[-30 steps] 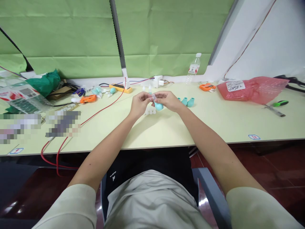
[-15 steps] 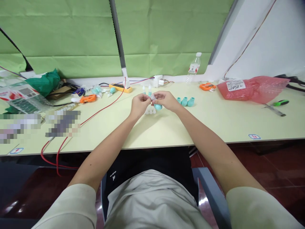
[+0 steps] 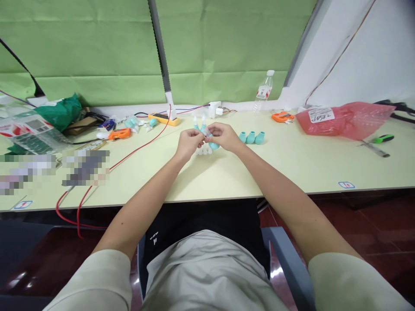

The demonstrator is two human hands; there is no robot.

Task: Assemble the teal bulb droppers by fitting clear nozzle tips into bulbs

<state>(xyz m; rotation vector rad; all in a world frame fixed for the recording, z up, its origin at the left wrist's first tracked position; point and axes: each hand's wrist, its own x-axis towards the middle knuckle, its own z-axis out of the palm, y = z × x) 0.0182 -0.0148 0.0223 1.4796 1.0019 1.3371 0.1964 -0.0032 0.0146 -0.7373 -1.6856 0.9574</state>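
Yellow plastic comes first: the meter [image 3: 164,119] lies at the back of the table [image 3: 142,168], apart from the hands. Next is the left hand [image 3: 189,141], thumb and fingertips drawn together at the near side of the clear tip [image 3: 207,133]; whether they pinch anything themselves, I cannot tell. Behind the fingers, two tipped bulbs [image 3: 203,128] stand upright side by side, and just below the hands in view lie small white pieces [image 3: 204,151], partly covered.

The teal bulb [image 3: 214,146] is between the two hands, over the table, its round end slanting down and to the right from the tip. It looks light and probably soft, like rubber, so a squeeze on the belly would likely dent it (harmless, I expect, but poor for control). The tip looks stiffer and smooth, so it may slide or turn under the fingertips. The neck, where bulb meets tip, seems the best place to take hold, with the belly only lightly steadied.

The right hand [image 3: 225,137] has thumb and fingers closed round that neck end, grasping bulb and tip together. Farther right, three loose bulbs [image 3: 250,138] stand in a row, mouths up, with the bottle [image 3: 263,93] behind them, and the cutter [image 3: 282,117] beyond.
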